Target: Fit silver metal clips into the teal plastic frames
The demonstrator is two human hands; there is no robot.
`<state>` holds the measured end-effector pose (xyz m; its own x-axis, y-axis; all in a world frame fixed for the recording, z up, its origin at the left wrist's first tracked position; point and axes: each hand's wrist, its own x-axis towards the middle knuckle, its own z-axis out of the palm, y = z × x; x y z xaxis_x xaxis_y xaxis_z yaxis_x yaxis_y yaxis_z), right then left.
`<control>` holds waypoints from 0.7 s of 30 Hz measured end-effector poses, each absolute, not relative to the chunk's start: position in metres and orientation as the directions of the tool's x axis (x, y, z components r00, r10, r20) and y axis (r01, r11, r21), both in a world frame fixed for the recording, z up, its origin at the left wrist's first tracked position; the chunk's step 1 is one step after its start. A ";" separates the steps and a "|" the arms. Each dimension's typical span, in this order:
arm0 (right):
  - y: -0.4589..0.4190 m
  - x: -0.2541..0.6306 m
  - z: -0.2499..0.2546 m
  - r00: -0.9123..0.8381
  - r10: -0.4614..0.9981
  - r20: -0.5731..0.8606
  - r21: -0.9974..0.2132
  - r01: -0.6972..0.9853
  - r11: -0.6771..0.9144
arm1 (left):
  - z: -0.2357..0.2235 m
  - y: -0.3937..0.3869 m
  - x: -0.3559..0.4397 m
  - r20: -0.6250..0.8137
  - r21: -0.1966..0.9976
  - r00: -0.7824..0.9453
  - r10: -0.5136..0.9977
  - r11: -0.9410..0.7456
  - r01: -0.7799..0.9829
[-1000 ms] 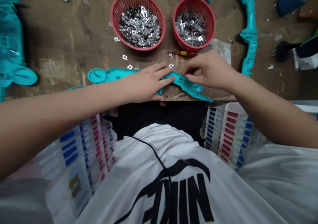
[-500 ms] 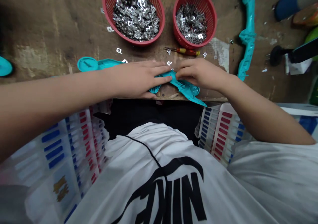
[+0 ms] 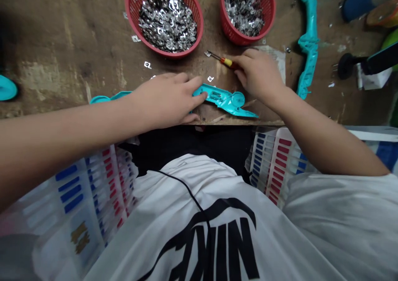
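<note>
From where I stand, the teal plastic moulding (image 3: 224, 98) lies along the near edge of the wooden workbench (image 3: 62, 52), just below the middle of the frame, its long axis running left to right and dipping slightly toward its right end. The left hand (image 3: 164, 100) is the nearer to it: open and flat, with the fingers (image 3: 199, 99) spread and their tips resting on the moulding's left end. A second teal strip (image 3: 107, 96) pokes out from under that hand toward the left; whether it joins the moulding is hidden. The right hand (image 3: 258, 75) sits above the moulding's right end, apparently not touching it, its fingers curled closed around the red-and-yellow handle of a small screwdriver (image 3: 225, 62), whose thin steel shaft points left. Beyond the hands, at the top of the frame, two red plastic baskets (image 3: 127, 7) (image 3: 274, 13) hold heaps of small silver metal tabs (image 3: 166, 23), and a few loose tabs (image 3: 147, 65) lie on the bench.
</note>
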<state>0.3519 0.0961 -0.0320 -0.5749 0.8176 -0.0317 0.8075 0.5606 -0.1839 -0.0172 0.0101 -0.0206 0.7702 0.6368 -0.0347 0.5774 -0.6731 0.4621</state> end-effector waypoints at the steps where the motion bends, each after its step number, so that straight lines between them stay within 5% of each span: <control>1: 0.094 0.352 -0.025 -0.588 0.808 -0.028 -0.216 0.793 0.570 | -0.020 0.012 -0.020 -0.029 0.473 0.761 0.648 -0.662 0.582; 10: 0.056 0.337 0.043 -0.688 0.693 -0.215 -0.434 0.703 0.564 | 0.016 0.026 -0.019 -0.013 0.466 0.755 0.656 -0.664 0.585; 18: 0.052 0.332 0.026 -0.690 0.684 -0.237 -0.377 0.714 0.589 | -0.021 0.022 -0.013 0.024 0.519 0.784 0.620 -0.678 0.520; 21: 0.040 0.312 0.041 -0.634 0.724 -0.272 -0.257 0.773 0.580 | -0.034 0.026 -0.015 0.024 0.570 0.802 0.597 -0.667 0.480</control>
<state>0.3118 0.0402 0.0406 -0.6338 0.7242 -0.2718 0.7730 0.5801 -0.2568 -0.0148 0.0257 -0.0335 0.8022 0.5966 0.0238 0.4796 -0.6675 0.5696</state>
